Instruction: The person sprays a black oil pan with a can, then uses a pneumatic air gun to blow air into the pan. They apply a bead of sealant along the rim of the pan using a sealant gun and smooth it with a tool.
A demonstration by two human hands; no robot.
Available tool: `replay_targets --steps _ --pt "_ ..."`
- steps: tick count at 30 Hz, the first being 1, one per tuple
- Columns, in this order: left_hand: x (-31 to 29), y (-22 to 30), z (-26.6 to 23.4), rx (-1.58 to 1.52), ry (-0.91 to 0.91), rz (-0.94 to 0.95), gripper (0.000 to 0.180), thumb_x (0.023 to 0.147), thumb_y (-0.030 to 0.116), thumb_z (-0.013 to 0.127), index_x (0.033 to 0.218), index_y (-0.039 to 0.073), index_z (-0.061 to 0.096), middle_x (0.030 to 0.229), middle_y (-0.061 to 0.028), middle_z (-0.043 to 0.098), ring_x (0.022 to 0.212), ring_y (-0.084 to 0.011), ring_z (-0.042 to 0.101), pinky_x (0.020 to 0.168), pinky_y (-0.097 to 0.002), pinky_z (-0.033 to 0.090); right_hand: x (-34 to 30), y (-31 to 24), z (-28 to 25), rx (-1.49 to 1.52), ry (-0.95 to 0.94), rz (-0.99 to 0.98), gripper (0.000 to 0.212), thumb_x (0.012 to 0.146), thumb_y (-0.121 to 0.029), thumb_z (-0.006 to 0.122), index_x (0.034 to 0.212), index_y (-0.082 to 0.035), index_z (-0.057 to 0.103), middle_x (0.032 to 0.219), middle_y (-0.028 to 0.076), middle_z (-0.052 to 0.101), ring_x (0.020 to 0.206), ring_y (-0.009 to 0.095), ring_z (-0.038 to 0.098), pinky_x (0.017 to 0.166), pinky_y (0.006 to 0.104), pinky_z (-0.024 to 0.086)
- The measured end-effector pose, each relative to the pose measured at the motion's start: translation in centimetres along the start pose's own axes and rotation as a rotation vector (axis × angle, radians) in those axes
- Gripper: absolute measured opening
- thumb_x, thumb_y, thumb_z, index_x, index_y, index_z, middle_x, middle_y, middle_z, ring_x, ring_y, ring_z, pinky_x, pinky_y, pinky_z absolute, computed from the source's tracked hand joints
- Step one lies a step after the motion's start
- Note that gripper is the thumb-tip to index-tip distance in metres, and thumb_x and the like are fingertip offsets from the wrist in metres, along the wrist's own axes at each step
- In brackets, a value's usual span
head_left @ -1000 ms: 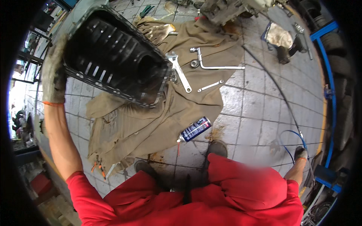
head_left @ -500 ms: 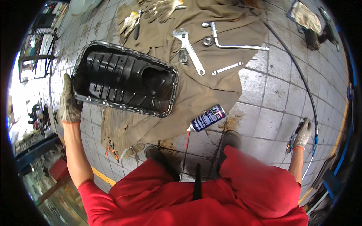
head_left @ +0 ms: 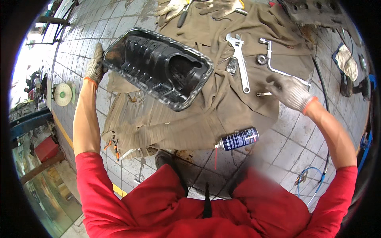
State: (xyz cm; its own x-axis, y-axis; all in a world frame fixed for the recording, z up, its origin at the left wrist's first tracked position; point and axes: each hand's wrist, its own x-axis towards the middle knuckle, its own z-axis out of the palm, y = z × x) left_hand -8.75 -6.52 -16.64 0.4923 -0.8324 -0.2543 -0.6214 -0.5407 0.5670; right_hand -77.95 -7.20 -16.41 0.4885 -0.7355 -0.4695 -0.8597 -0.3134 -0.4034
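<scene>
My left hand (head_left: 95, 65), in a grey work glove with an orange cuff, grips the left end of a black engine oil pan (head_left: 158, 69). The pan's hollow side faces up; its ribbed inside and bolt-hole rim show. My right hand (head_left: 289, 91), gloved too and slightly blurred, reaches over the brown cloth (head_left: 190, 127) with its fingers apart and nothing in them. Its fingers are beside a small combination wrench (head_left: 263, 94), which it partly hides. Beyond lie an adjustable wrench (head_left: 241, 63), an L-shaped socket handle (head_left: 271, 59) and a loose socket (head_left: 261, 59).
A dark blue spray can (head_left: 239, 139) with a red straw lies at the cloth's near edge. Orange-handled pliers (head_left: 115, 148) are at the near left. A blue hose end (head_left: 311, 176) rests on the tiles at right. Gloves (head_left: 216, 7) lie at the far edge.
My right hand has let go of the blue hose end and moved up and inward over the cloth. The pan has turned, its right end nearer me, still in my left hand. The view has shifted.
</scene>
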Motion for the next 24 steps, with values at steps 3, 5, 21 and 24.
replay_targets --steps 3,5,21,24 --pt "0.8 0.6 1.4 -0.103 -0.001 -0.039 0.079 0.100 0.085 0.047 0.086 0.009 0.066 0.064 -0.0028 0.050 0.059 -0.0164 0.052 0.058 -0.0354 0.045 5.8 -0.3 1.6 -0.054 0.006 0.042 0.041 0.105 -0.037 0.061 0.133 -0.007 0.066 0.123 0.022 0.075 0.116 0.042 0.071 0.103 0.0501 0.054" --pt "1.4 -0.3 3.7 -0.337 0.020 -0.182 0.079 0.098 0.086 0.049 0.085 0.010 0.067 0.063 -0.0016 0.048 0.058 -0.0160 0.051 0.057 -0.0359 0.044 8.2 0.3 4.2 -0.067 0.160 0.001 0.043 0.105 -0.041 0.061 0.133 -0.008 0.066 0.124 0.022 0.075 0.115 0.043 0.072 0.102 0.0519 0.055" --pt "-12.9 2.1 6.4 -0.897 -0.171 -0.299 0.064 0.101 0.064 0.070 0.127 0.006 0.067 0.112 -0.0105 0.077 0.075 -0.0141 0.069 0.060 -0.0263 0.054 10.2 -7.0 5.9 -0.067 0.288 0.110 0.040 0.101 -0.035 0.067 0.125 -0.004 0.064 0.102 0.024 0.077 0.098 0.044 0.074 0.088 0.0562 0.058" --pt "-15.9 6.1 8.7 -0.998 -0.375 -0.291 0.065 0.105 0.056 0.069 0.140 0.001 0.059 0.132 -0.0169 0.072 0.090 -0.0193 0.072 0.072 -0.0294 0.058 12.2 -7.4 7.2 -0.240 0.280 0.147 0.040 0.107 -0.021 0.048 0.134 0.004 0.062 0.095 0.023 0.078 0.093 0.042 0.077 0.079 0.0549 0.059"
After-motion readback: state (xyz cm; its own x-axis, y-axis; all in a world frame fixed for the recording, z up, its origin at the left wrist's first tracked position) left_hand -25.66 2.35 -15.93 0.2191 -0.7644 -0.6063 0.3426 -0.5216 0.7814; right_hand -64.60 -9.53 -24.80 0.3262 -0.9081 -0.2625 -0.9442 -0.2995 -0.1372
